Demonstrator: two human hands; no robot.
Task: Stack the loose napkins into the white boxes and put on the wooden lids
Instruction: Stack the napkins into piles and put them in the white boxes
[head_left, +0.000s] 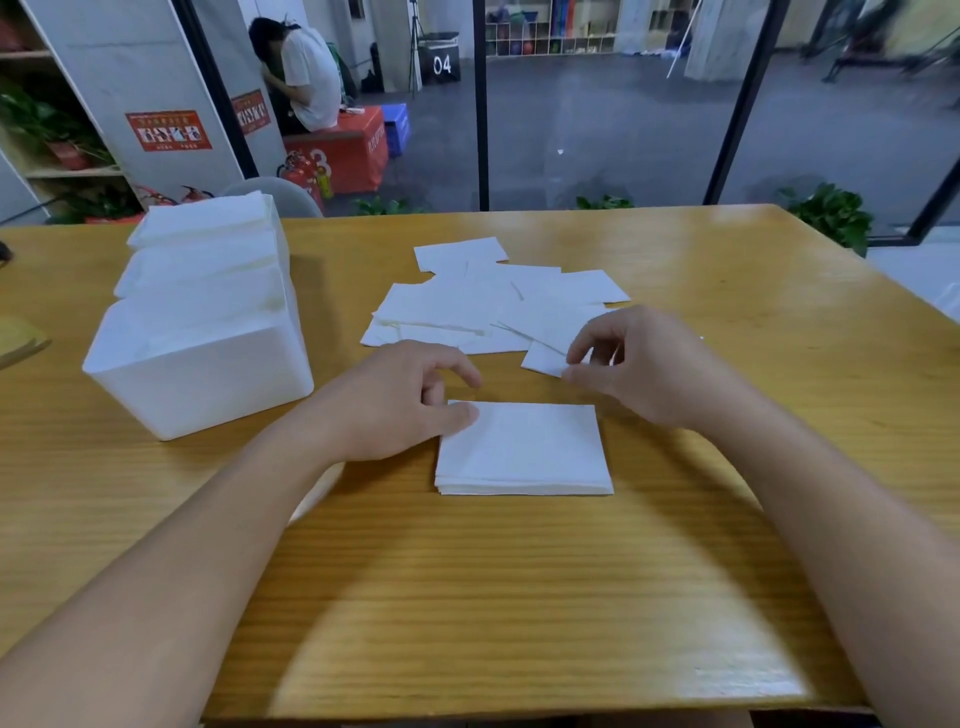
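On the wooden table, left hand pressing napkin stack, right hand pinching loose napkin, white boxes left.

A: How is the light?
B: Bright and soft from above. Pale glare patches lie on the desk near its far edge and its near right corner.
A: Shadows?
B: Faint, beneath both forearms.
A: Sharpness?
B: Centre fairly crisp; forearms and edges smeared. The wide lens bends the window frames outward.
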